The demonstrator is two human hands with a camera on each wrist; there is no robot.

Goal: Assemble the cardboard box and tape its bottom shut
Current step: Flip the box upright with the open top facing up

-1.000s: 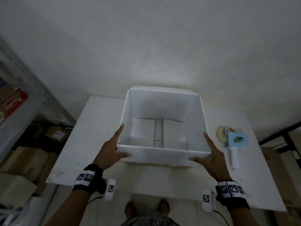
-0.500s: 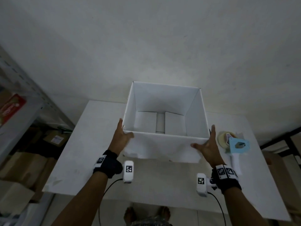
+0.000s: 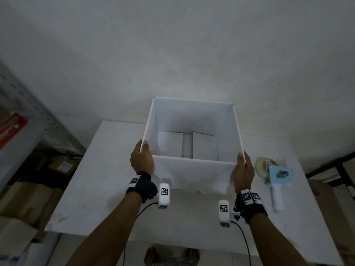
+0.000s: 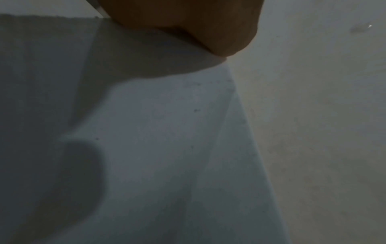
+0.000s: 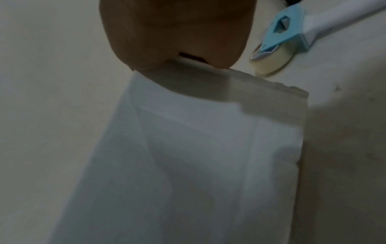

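Observation:
An open-topped white cardboard box is held over the white table, its two inner bottom flaps folded in with a gap between them. My left hand grips the near-left corner, thumb over the rim. At the near-right corner my right hand holds the rim in the same way. The left wrist view shows the left hand against the box wall. The right wrist view shows the right hand on the top of the wall. A blue-and-white tape dispenser lies right of the box.
The tape dispenser lies on the table close to my right hand. A metal shelf stands at the left with brown cardboard boxes beneath it. A plain wall rises behind the table. My bare feet show below the near table edge.
Both hands have shifted from flat against the box's sides to gripping its near top corners. The box has risen and moved away from me.

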